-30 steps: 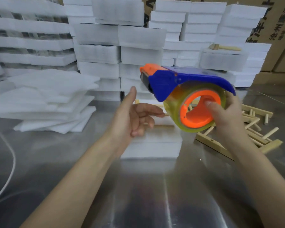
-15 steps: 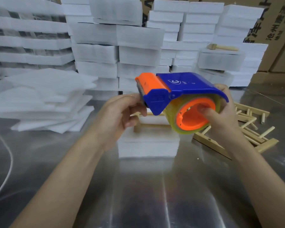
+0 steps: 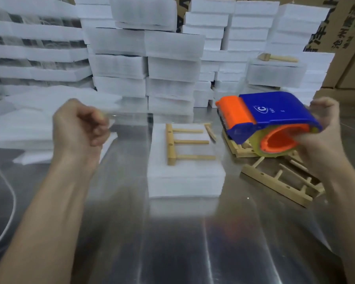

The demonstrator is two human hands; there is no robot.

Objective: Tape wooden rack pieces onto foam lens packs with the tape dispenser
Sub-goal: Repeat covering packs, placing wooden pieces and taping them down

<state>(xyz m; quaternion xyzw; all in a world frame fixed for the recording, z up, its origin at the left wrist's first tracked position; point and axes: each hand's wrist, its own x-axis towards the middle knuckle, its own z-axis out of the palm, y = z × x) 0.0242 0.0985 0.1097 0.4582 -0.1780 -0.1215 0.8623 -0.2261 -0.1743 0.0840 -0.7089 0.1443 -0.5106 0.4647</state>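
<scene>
A white foam lens pack (image 3: 184, 179) lies on the metal table in the middle. On its top rest a wooden rack piece (image 3: 171, 144) with three pegs and a loose peg (image 3: 211, 131). My right hand (image 3: 324, 144) grips the blue and orange tape dispenser (image 3: 264, 117), held above the table to the pack's right. My left hand (image 3: 78, 128) hovers left of the pack, fingers curled, pinching the end of a faint strip of clear tape (image 3: 131, 117) that stretches toward the dispenser. The left hand is blurred.
More wooden rack pieces (image 3: 275, 181) lie on the table at right, under the dispenser. Stacks of foam packs (image 3: 148, 58) fill the back, one with a wooden piece (image 3: 277, 57) on top. Loose foam sheets (image 3: 29, 124) and a white cable (image 3: 10, 208) lie left. Cardboard boxes (image 3: 348, 48) stand back right.
My hands have moved apart: the left went left pulling tape out, the right carried the dispenser right and lower. The foam pack with the rack piece now shows between them.
</scene>
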